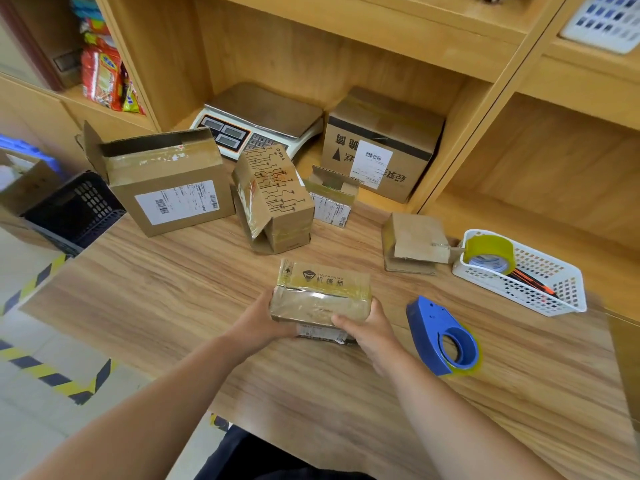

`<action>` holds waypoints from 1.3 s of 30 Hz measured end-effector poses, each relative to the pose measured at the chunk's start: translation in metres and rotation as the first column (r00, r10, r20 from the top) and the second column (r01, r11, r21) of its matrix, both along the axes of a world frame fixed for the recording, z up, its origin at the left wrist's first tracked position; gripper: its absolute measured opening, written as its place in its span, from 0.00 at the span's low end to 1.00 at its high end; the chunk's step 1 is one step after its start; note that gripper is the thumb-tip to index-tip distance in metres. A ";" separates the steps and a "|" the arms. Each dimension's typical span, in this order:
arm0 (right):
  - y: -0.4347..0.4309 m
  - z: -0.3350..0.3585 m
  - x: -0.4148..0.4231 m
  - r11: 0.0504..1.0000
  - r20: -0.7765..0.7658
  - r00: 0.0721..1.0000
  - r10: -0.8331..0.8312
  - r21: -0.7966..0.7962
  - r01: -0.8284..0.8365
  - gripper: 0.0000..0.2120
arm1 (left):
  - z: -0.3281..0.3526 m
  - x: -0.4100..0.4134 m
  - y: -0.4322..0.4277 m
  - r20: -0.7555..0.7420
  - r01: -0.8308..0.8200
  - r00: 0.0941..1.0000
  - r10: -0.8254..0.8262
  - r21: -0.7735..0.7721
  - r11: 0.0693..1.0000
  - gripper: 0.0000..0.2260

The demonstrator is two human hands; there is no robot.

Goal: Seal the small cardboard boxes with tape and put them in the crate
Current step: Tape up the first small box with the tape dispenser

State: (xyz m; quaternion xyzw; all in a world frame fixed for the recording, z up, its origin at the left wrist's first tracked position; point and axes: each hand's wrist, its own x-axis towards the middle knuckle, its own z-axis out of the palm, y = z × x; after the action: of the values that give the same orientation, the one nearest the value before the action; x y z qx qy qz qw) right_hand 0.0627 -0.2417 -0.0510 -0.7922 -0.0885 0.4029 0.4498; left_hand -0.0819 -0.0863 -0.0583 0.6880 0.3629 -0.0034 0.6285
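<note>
The left hand (258,323) and right hand (372,332) clamp the taped box (320,297); sealing appears complete. Next: transfer to crate (78,206), ten o'clock.

On the desk (173,299), a small box (320,296) sits near the middle of the front edge. The left hand (258,322) holds its left side and the right hand (372,332) its right. A tape dispenser (441,337) lies just right of it. A basket (512,292) at the right edge holds a tape roll (490,254). Other boxes (277,199) stand along the back edge, with a scale (256,123) behind them. A crate (74,209) stands off the left edge.
</note>
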 end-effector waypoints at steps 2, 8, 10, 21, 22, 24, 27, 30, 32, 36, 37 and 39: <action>-0.004 0.002 0.003 0.997 -0.007 0.997 0.075 0.017 -0.074 0.36 | -0.001 0.000 0.004 -0.056 -0.029 0.998 0.036 0.129 0.991 0.28; -0.002 0.021 0.017 0.999 0.077 0.997 0.027 0.041 -0.031 0.20 | 0.019 0.006 0.018 0.051 -0.281 0.960 0.276 0.122 0.952 0.09; -0.001 0.025 0.019 1.000 0.062 0.998 -0.025 0.016 0.024 0.16 | 0.026 0.009 0.021 0.033 -0.289 0.957 0.287 0.134 0.948 0.09; 0.006 0.015 0.029 0.953 0.115 0.976 -0.187 -0.222 0.208 0.27 | 0.004 0.008 0.017 0.035 -0.076 0.997 0.075 0.023 0.997 0.28; 0.008 0.017 0.030 0.951 0.096 0.975 -0.202 -0.219 0.219 0.27 | 0.005 0.011 0.016 0.032 -0.087 0.996 0.084 0.097 0.991 0.26; 0.012 0.018 0.036 0.948 0.039 0.972 -0.231 -0.215 0.234 0.26 | 0.006 0.016 0.018 0.003 -0.117 0.993 0.120 0.225 0.967 0.23; 0.015 0.019 0.041 0.946 -0.057 0.964 -0.260 -0.217 0.242 0.29 | 0.011 0.021 0.020 -0.041 -0.170 0.981 0.191 0.299 0.939 0.23; 0.019 0.023 0.037 0.960 0.018 0.989 -0.149 -0.237 0.149 0.48 | 0.014 0.027 0.017 -0.095 -0.189 0.965 0.246 0.400 0.897 0.21; 0.022 0.027 0.029 0.957 0.127 0.992 0.017 -0.290 0.021 0.52 | 0.011 0.032 0.016 -0.146 -0.182 0.954 0.263 0.416 0.891 0.21; 0.031 0.021 0.016 0.896 0.271 0.951 0.150 -0.444 -0.015 0.50 | 0.003 0.041 0.011 -0.183 -0.163 0.950 0.251 0.395 0.904 0.18; 0.034 0.019 0.014 0.885 0.292 0.945 0.149 -0.466 0.004 0.50 | 0.001 0.043 0.009 -0.191 -0.158 0.949 0.249 0.396 0.905 0.20; 0.042 0.014 0.010 0.865 0.308 0.943 0.124 -0.500 0.049 0.50 | 0.000 0.047 0.007 -0.226 -0.154 0.939 0.258 0.397 0.905 0.29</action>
State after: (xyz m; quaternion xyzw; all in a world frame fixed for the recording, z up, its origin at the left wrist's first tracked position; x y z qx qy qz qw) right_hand 0.0724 -0.2000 -0.0374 -0.9355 -0.0705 0.2827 0.1998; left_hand -0.0345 -0.0796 -0.0579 0.7452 0.5112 0.0380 0.4265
